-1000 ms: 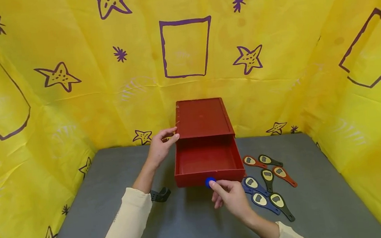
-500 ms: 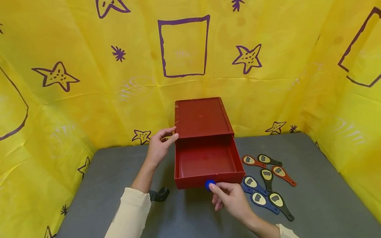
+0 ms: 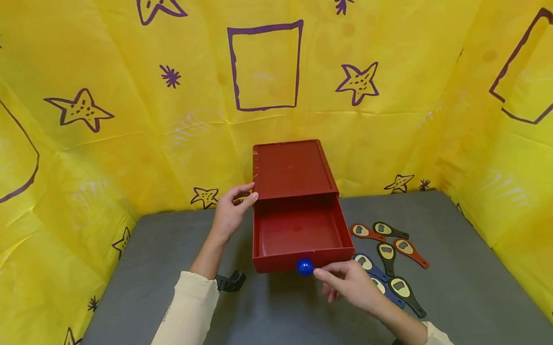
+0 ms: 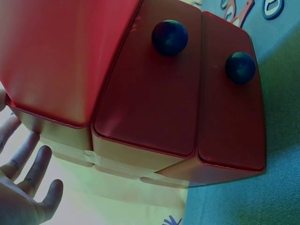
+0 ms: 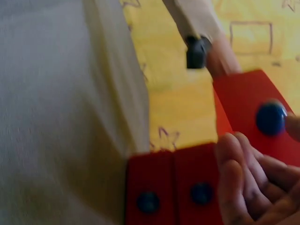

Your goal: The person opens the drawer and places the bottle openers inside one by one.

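Observation:
A red drawer cabinet stands at the back of the table, its top drawer pulled out so that its red floor shows. My left hand touches the cabinet's left side near the top, fingers extended, as the left wrist view also shows. My right hand is just right of the drawer's round blue knob, thumb tip close to it. In the right wrist view, the other fingers bend loosely with nothing in them. Two lower drawers with blue knobs are shut beneath.
To the right of the cabinet lie several flat bottle openers in red, black and blue, some partly behind my right hand. Yellow patterned cloth walls in the grey table at the back and sides. Each wrist wears a black strap.
My right hand has slipped off the blue knob and moved slightly right, uncovering it. The drawer stays pulled out by about the same amount, and my left hand keeps its place.

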Demonstrator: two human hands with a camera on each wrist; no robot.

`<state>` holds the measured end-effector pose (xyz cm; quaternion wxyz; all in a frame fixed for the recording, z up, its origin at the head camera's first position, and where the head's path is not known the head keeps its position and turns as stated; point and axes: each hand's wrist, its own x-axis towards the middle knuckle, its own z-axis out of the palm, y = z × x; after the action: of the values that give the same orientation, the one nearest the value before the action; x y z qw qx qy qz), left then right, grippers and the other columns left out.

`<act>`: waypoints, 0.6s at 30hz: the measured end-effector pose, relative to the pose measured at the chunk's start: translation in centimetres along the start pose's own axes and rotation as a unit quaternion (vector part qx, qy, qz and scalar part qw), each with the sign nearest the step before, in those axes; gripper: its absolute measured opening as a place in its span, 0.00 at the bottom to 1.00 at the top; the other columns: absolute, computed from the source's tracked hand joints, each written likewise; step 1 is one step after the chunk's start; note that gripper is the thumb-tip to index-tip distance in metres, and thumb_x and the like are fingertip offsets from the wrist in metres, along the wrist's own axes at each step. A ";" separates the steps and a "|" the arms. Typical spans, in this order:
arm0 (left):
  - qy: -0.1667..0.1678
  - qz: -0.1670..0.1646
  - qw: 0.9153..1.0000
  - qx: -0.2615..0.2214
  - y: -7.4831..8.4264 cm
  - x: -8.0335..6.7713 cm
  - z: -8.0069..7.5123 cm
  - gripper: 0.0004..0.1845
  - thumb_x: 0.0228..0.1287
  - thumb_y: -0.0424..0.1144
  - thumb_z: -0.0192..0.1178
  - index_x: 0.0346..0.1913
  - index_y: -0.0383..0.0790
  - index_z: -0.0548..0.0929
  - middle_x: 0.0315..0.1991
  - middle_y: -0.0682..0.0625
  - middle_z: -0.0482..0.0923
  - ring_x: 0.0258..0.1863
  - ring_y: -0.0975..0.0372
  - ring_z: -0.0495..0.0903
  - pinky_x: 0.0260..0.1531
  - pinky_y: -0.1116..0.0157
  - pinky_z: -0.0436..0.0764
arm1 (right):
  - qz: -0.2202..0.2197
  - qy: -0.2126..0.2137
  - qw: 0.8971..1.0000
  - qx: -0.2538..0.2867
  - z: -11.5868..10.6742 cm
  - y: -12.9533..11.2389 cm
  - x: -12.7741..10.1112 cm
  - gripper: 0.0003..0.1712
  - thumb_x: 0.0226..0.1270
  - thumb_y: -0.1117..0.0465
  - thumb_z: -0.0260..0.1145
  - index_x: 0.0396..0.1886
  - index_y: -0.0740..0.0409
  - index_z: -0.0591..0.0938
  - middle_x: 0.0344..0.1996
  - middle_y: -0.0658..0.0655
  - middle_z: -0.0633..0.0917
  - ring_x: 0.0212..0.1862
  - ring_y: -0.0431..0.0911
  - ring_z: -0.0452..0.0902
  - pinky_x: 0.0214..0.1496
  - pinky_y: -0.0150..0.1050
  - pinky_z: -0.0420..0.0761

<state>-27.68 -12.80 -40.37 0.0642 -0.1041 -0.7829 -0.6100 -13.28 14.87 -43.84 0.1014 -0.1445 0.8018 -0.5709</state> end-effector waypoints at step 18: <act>-0.001 0.000 1.000 0.003 -0.1 0.1 0.1 0.23 0.66 0.44 0.63 0.61 0.40 0.79 0.57 0.41 0.78 0.54 0.52 0.76 0.46 0.72 0.77 | 0.007 -0.115 0.990 -0.085 -11.0 0.5 -1.0 0.15 0.73 0.57 0.58 0.37 0.64 0.85 0.26 0.66 0.86 0.26 0.44 0.84 0.32 0.39 0.83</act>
<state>-27.79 -12.72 -40.48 0.0635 -0.1041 -0.7845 -0.6080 -16.03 25.09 -40.72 0.1842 -0.2121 0.8313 -0.4796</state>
